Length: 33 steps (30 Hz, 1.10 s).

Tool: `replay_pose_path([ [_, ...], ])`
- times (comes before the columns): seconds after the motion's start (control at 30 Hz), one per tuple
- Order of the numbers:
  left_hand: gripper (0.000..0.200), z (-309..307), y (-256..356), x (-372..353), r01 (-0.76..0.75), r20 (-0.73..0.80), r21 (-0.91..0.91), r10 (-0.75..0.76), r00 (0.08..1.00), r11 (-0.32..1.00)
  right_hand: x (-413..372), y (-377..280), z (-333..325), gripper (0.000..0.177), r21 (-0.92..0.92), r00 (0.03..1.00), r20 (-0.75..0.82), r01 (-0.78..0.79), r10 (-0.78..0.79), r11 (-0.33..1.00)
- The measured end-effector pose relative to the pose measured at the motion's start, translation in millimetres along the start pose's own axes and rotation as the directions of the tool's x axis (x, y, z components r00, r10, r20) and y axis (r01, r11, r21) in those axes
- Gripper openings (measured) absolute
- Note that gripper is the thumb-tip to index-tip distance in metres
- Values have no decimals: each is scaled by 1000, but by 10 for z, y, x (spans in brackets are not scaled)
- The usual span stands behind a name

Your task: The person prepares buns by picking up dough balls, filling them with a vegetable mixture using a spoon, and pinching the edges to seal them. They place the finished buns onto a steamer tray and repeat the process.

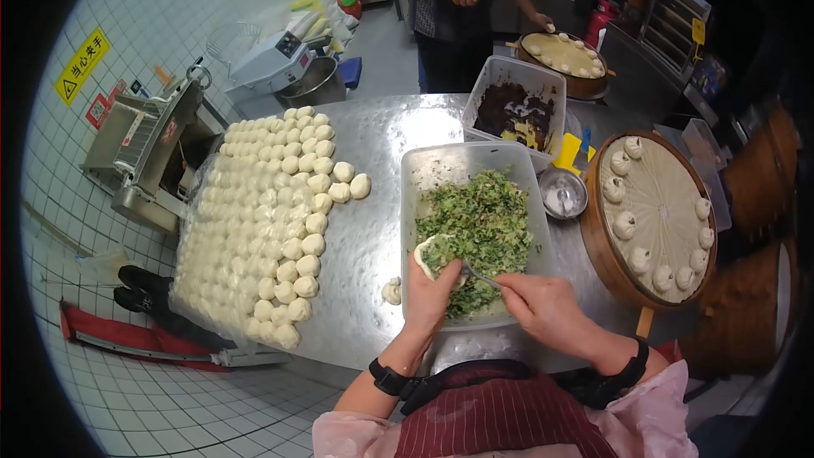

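Observation:
My left hand (432, 288) cups a round dough wrapper (426, 252) with chopped green filling on it, held over the near left part of a clear plastic tub. My right hand (543, 305) grips the handle of a metal utensil (481, 276), likely a spoon, though its head is hidden at the wrapper and filling. Below both hands is the plastic tub (409, 203), holding a heap of chopped green vegetable filling (479, 216). Just left of the tub, a small dough piece (392, 291) lies on the metal table.
Many dough balls (288, 271), partly under plastic film, cover the table's left side. To the right stand a bamboo steamer (593, 203) with several filled buns and a metal bowl (563, 193). Behind is a tub of dark filling (517, 110). A co-worker (449, 17) stands by another steamer (564, 55).

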State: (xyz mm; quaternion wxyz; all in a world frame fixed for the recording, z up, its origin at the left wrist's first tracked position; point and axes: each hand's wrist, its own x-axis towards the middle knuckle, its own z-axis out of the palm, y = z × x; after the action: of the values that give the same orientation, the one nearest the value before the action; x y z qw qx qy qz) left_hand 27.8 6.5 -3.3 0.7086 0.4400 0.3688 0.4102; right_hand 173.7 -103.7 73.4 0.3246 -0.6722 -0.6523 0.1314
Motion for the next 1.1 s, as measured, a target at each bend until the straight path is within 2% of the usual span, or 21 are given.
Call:
replay_pose_path([
  [0.1, 47, -78, -31, 44, -15, -48, -40, 13, 999, 999, -29, 30, -176, 18, 13, 996, 59, -69, 69, 998],
  [0.17, 46, -121, -20, 63, -1, -67, -89, -5, 998, 996, -45, 50, -272, 19, -112, 999, -25, -46, 44, 993],
  [0.2, 46, -141, -16, 63, 20, -57, -125, -28, 998, 992, -47, 53, -270, 19, -112, 999, -27, -45, 42, 993],
  [0.27, 46, -129, -31, 61, 50, -19, -156, -54, 998, 987, -87, 53, -222, 22, -224, 991, -22, 127, -135, 966],
  [0.37, 45, -77, -79, 29, 57, 21, -121, -55, 998, 991, -96, 101, -60, 23, -262, 980, -33, 179, -194, 948],
  [0.5, 45, -97, -63, -1, 97, 47, -186, -90, 995, 978, -78, 213, -7, 22, -335, 980, -43, 167, -192, 927],
  [0.57, 45, -112, -39, -39, 119, 78, -211, -105, 991, 970, -44, 360, 18, 23, -408, 991, -82, 68, -110, 910],
  [0.7, 45, -94, 36, -50, 155, 102, -245, -133, 986, 957, -20, 264, -140, 22, -296, 978, -131, 116, -161, 948],
  [0.77, 46, -112, -14, -29, 160, 83, -243, -144, 986, 957, -31, 106, -236, 22, -295, 975, -24, 204, -220, 933],
  [0.87, 45, -83, -43, -18, 149, 52, -246, -140, 989, 958, -127, 124, -132, 20, -306, 977, 35, 212, -211, 928],
  [1.03, 45, -86, -36, -35, 118, 33, -239, -113, 993, 964, -94, 204, -73, 18, -235, 992, -18, 114, -121, 965],
  [1.1, 48, -125, -24, -39, 120, 31, -166, -116, 993, 979, -35, 251, -109, 16, -193, 996, -50, 68, -79, 979],
])
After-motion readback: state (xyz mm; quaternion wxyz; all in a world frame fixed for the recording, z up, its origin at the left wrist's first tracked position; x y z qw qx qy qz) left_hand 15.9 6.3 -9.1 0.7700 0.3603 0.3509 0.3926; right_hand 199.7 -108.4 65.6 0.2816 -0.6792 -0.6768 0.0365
